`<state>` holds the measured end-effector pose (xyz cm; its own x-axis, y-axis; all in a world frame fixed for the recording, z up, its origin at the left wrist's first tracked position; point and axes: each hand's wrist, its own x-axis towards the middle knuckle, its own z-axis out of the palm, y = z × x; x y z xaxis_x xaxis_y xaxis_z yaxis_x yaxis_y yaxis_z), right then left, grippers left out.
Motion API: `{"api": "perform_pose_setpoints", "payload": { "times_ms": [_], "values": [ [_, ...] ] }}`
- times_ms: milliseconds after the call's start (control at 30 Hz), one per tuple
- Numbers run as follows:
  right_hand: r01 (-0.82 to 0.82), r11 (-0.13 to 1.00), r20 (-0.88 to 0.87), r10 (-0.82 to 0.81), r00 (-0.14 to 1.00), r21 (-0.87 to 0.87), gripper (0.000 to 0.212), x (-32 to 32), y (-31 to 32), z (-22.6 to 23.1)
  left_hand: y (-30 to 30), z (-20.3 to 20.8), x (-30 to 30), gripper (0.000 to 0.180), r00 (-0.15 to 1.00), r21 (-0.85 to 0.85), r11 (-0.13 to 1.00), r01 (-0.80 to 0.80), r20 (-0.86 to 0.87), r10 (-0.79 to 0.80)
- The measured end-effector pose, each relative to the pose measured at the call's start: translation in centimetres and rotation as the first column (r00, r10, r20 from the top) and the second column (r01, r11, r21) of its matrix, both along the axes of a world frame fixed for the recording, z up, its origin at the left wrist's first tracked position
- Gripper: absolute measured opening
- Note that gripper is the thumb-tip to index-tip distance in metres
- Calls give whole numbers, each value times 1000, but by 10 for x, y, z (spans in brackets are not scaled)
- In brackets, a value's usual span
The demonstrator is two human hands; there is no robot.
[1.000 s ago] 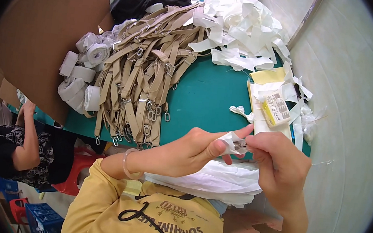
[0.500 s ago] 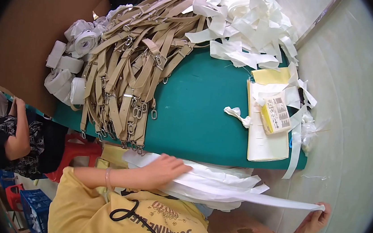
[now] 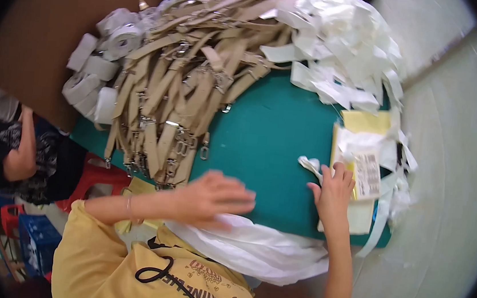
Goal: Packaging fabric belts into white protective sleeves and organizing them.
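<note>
My left hand [image 3: 210, 199], slightly smeared by motion, hangs over the table's near edge with its fingers stretched out and nothing visible in them. Beneath it, white cloth strips [image 3: 274, 250] lie in a heap across my lap. On the right, my right hand [image 3: 334, 195] reaches over the table with thumb and fingers apart. Its fingertips are beside a crumpled white scrap [image 3: 310, 165] and the near side of a yellow-and-white packet [image 3: 367, 176]. Whether they touch either one, I cannot tell. The packet rests on an open notebook [image 3: 361, 218], partly hidden by my hand.
Beige straps with metal buckles [image 3: 163, 96] pile up on the green table [image 3: 267, 146]. White rolls [image 3: 99, 69] lie at their left, loose white strips [image 3: 346, 44] at the far right. A seated person [image 3: 19, 156] is at the left, near a red stool [image 3: 98, 178].
My right hand has let go of the stretched white strip and moved up and left to the notebook. My left hand has lifted off the white cloth. The view has shifted slightly.
</note>
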<state>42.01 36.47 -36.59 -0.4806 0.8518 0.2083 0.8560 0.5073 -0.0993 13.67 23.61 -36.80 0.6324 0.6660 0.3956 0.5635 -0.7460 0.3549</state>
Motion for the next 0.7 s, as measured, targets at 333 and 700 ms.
{"api": "perform_pose_setpoints", "payload": {
  "times_ms": [333, 700],
  "values": [
    [-201, 972, 40, 198, 979, 122, 17, -95, 94, -3, 162, 28, -87, 61, 391, 56, 437, -898, -358, 848],
    [-428, 463, -620, -438, 652, -777, 49, -285, 134, -20, 144, 47, -129, 47, 711, 76, 708, -702, 32, 702]
  ]
}}
